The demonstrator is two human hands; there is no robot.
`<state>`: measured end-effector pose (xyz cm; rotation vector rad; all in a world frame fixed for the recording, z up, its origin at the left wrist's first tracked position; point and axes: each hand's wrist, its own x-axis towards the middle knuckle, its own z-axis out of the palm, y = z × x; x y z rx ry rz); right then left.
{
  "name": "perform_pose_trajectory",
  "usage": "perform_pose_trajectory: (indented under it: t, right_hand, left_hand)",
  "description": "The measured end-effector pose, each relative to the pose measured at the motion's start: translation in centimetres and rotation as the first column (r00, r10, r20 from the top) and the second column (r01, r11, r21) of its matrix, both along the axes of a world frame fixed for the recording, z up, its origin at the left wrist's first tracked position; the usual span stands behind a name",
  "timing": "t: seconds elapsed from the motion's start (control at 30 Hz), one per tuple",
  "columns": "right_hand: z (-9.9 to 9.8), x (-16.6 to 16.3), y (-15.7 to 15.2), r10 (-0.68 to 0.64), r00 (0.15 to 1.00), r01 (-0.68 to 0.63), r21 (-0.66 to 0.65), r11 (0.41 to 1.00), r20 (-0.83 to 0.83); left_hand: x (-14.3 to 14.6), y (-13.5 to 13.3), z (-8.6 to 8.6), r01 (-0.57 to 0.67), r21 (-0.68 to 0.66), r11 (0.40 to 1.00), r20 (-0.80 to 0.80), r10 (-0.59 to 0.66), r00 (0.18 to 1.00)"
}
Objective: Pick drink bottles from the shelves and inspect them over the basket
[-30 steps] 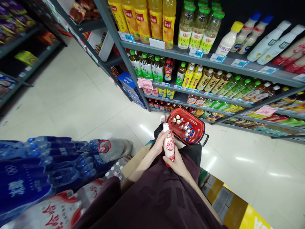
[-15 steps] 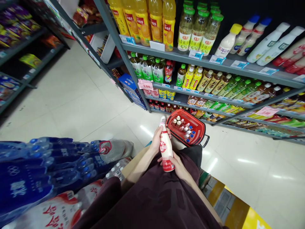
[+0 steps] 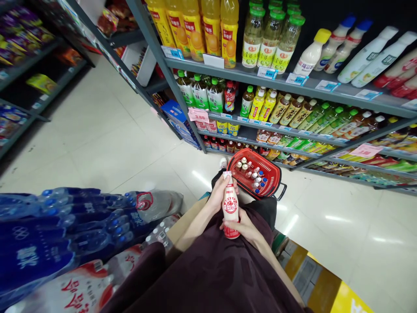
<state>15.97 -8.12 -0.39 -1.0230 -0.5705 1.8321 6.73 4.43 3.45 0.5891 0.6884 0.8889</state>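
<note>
A cream-white drink bottle (image 3: 230, 204) with red print and a red base is held in front of my lap, cap end away from me. My left hand (image 3: 217, 193) is closed around its neck, just below the pale cap. Lower down, my right hand (image 3: 246, 226) grips the bottle near its red base, thumb across the front. Just beyond the hands, a red shopping basket (image 3: 275, 176) stands on the floor with several small bottles (image 3: 256, 176) in it, some blue-capped, some white-capped.
Shelves of drinks (image 3: 260, 111) rise ahead and to the right. Shrink-wrapped packs of blue water bottles (image 3: 35, 243) are stacked at my left. Yellow cartons (image 3: 322, 282) sit at my right. A snack shelf (image 3: 39, 87) stands far left, across the tiled floor (image 3: 107, 130).
The bottle has turned so its red round label faces up more fully, and it has come slightly nearer to me. My left hand has moved slightly down with it; my right thumb now lies across it.
</note>
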Motion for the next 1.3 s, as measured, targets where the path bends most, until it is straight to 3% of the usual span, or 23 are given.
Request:
perform_pose_trajectory:
  t: [0.33,0.8,1.17,1.3]
  right_hand:
    - [0.2,-0.4,0.1,-0.079,0.974,0.077,-0.019,0.997,-0.214]
    - [0.2,0.1,0.1,-0.015,0.95,-0.014,-0.09,0.996,-0.313]
    - [-1.6,1.0,-0.6,-0.016,0.903,-0.065,-0.174,0.983,-0.429]
    - [-2.9,1.5,-1.0,-0.065,0.832,-0.047,-0.187,0.981,-0.55]
  left_hand:
    - [-0.2,0.4,0.3,-0.084,-0.015,0.996,-0.024,0.084,0.996]
    - [0.0,0.1,0.1,-0.077,-0.028,0.997,-0.01,0.076,0.997]
    - [-0.3,0.0,-0.7,-0.033,0.019,0.999,-0.041,0.034,0.999]
    - [-0.4,0.2,-1.1,0.006,0.049,0.999,-0.07,-0.003,0.998]
